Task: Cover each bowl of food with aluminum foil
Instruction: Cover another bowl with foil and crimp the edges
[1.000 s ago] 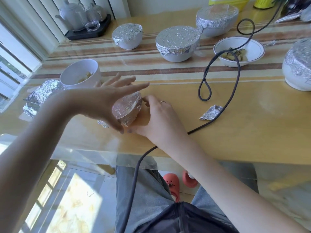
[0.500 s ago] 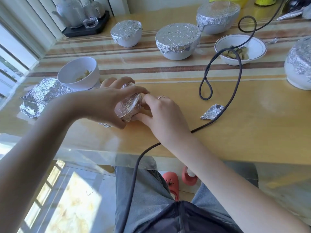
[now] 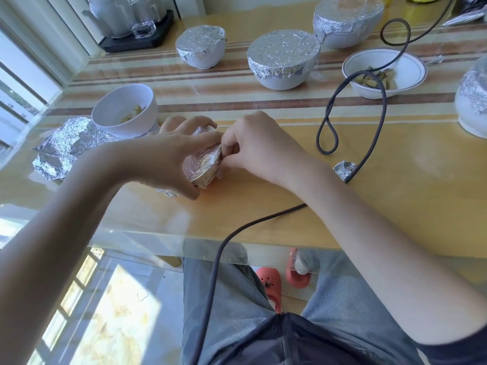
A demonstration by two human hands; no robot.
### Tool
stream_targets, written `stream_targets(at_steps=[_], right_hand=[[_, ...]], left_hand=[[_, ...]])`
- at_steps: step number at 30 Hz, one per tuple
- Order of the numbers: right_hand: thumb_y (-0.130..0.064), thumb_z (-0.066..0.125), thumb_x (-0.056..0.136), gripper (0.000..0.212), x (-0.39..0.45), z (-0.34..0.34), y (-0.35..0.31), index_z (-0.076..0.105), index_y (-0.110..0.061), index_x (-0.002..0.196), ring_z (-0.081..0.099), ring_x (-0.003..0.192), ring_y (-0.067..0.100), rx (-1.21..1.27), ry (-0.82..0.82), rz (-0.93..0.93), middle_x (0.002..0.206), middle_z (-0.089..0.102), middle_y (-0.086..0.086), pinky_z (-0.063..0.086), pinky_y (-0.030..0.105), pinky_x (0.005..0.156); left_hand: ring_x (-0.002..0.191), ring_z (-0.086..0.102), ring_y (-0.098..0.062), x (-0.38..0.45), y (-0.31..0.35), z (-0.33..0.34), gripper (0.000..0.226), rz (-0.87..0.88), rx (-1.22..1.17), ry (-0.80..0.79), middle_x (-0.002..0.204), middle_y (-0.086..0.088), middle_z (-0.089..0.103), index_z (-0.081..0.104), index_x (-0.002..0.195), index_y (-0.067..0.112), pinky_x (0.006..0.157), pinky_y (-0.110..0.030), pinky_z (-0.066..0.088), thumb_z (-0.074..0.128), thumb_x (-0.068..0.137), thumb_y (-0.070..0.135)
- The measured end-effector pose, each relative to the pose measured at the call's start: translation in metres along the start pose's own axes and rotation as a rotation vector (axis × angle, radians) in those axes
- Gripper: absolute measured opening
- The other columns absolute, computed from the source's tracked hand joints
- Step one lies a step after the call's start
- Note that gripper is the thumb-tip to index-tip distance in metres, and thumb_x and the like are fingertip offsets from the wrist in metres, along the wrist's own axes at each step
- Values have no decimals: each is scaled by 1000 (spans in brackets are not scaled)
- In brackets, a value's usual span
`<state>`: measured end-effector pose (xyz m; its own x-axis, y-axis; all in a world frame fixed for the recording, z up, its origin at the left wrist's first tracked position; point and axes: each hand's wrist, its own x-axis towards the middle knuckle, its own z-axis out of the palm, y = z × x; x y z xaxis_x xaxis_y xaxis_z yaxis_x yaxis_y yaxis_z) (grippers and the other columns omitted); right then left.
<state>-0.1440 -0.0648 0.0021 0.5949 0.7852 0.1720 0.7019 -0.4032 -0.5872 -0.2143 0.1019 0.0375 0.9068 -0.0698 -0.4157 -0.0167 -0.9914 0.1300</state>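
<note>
A small foil-covered bowl (image 3: pixel 201 167) sits tilted on the table near its front edge. My left hand (image 3: pixel 168 151) grips it from the left and over the top. My right hand (image 3: pixel 253 143) pinches the foil at the bowl's right rim. An uncovered white bowl (image 3: pixel 126 111) with food stands just behind and to the left, beside a crumpled foil sheet (image 3: pixel 63 148). A second uncovered bowl (image 3: pixel 384 72) with food stands at the back right. Three foil-covered bowls (image 3: pixel 201 47) (image 3: pixel 283 60) (image 3: pixel 347 21) line the back.
A dark cable (image 3: pixel 350 106) loops across the table and drops over the front edge. A small foil scrap (image 3: pixel 344 169) lies by the cable. Another foil-covered bowl (image 3: pixel 474 98) stands at the right edge. A teapot tray (image 3: pixel 137 40) sits in the far left corner.
My left hand went from spread open over the bowl to gripping it. My right hand moved up onto the bowl's right rim and now pinches the foil there.
</note>
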Motion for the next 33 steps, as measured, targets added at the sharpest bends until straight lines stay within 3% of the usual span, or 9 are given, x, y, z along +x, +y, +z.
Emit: stream_targets(at_steps=[4,7,10,14,19,24,27,30,33], right_hand=[[-43,82,64,45,17,-17,-3,45,-20,52,48,65,19,-307,-49,-25,56,40,-10,25,26,49],[-58,79,59,54,23,-22,-4,39,-22,51,50,69,22,-406,-21,-67,56,39,-10,20,24,48],[-60,77,62,53,13,-19,4,41,-21,50,48,65,18,-361,-6,-62,54,42,-10,21,24,50],[-75,71,57,58,-5,-7,10,55,-18,56,48,60,9,-265,4,-47,56,52,-9,34,25,56],[-63,75,63,53,11,-9,6,48,-17,55,45,61,14,-305,9,-62,55,47,-6,29,27,55],[-64,76,58,60,20,-14,9,41,-17,48,37,50,9,-320,-57,-74,48,40,-4,23,27,49],[-67,73,62,50,9,-12,15,54,-21,55,46,57,6,-273,-51,-39,55,52,-9,29,27,55],[-71,70,61,48,-19,-6,17,64,-25,74,54,70,9,-211,-61,62,67,57,-12,35,23,55],[-76,63,65,54,-39,9,5,61,-29,92,54,78,12,-215,-33,95,77,54,-13,38,28,60]], left_hand=[[133,8,-5,0,1,1,90,8,-10,10,133,35,10,17,119,71,102,-50,39,64,47,45],[134,8,-6,-2,3,0,85,-7,-26,-6,133,36,11,12,106,76,102,-47,40,64,47,44],[134,8,-6,-1,4,0,88,-18,-17,6,133,35,11,13,112,74,100,-48,43,64,47,44],[133,10,-8,-1,3,3,97,-30,-21,30,134,32,14,16,125,69,99,-45,41,79,57,39],[132,11,-10,-1,5,3,96,-48,11,25,135,30,14,20,133,60,92,-43,48,80,64,30],[130,14,-12,-1,5,1,95,-68,-1,19,135,27,16,20,131,62,92,-39,42,79,61,37],[133,14,-19,-2,11,4,103,-115,-40,47,142,20,17,13,136,63,92,-37,37,77,57,52],[148,-5,-30,-8,15,8,135,-175,-53,13,161,9,-8,-18,138,66,112,-52,24,84,48,65],[142,-32,-25,-14,7,-1,143,-136,-30,6,153,12,-36,-32,124,71,114,-63,-5,78,33,72]])
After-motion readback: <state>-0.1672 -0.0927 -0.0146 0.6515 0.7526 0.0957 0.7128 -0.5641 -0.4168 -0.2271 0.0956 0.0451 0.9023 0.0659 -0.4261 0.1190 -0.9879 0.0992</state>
